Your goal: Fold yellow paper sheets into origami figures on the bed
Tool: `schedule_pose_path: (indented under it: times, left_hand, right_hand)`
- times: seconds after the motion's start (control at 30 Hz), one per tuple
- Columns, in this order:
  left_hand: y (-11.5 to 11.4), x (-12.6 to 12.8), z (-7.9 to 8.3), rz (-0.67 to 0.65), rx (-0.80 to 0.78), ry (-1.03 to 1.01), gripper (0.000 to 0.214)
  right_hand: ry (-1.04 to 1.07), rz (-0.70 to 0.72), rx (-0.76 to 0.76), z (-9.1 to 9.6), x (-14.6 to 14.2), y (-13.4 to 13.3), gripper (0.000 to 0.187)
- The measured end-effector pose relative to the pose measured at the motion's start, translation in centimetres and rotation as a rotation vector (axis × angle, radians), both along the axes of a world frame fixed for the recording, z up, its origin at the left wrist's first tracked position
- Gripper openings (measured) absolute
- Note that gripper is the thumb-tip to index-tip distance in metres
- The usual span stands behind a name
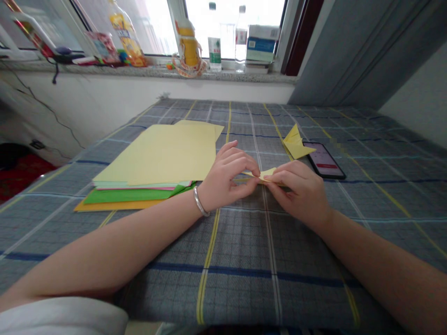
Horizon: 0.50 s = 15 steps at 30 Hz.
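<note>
A small piece of folded yellow paper (267, 175) is held between my two hands, just above the checked tablecloth. My left hand (234, 174), with a silver bangle at the wrist, pinches its left end between thumb and forefinger while the other fingers fan upward. On the opposite end, my right hand (298, 188) grips the paper with thumb and fingertips. Much of the paper is covered by the fingers, so its full shape cannot be made out. Beyond my right hand stands a pointed yellow origami piece (296, 144), by the edge of a phone.
Left of my hands lies a stack of coloured paper (164, 153), yellow on top with green and orange below. The phone (324, 160) rests at the right on the tablecloth (240, 242). Bottles, a yellow cup (189, 49) and boxes (261, 44) line the windowsill (139, 72).
</note>
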<state>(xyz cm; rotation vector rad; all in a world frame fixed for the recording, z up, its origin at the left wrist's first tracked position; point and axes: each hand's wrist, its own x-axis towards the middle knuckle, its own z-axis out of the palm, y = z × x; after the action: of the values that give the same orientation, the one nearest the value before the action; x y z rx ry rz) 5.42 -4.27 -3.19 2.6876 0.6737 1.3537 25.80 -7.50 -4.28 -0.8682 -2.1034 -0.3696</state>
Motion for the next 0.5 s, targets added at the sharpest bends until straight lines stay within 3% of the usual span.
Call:
schedule_pose_path:
  times: [0.5]
  left_hand:
    - [0.28,0.06,-0.45,-0.022,0.161,0.193,0.017]
  right_hand:
    - [-0.082,0.007,0.008,-0.20,-0.11,0.14,0.013]
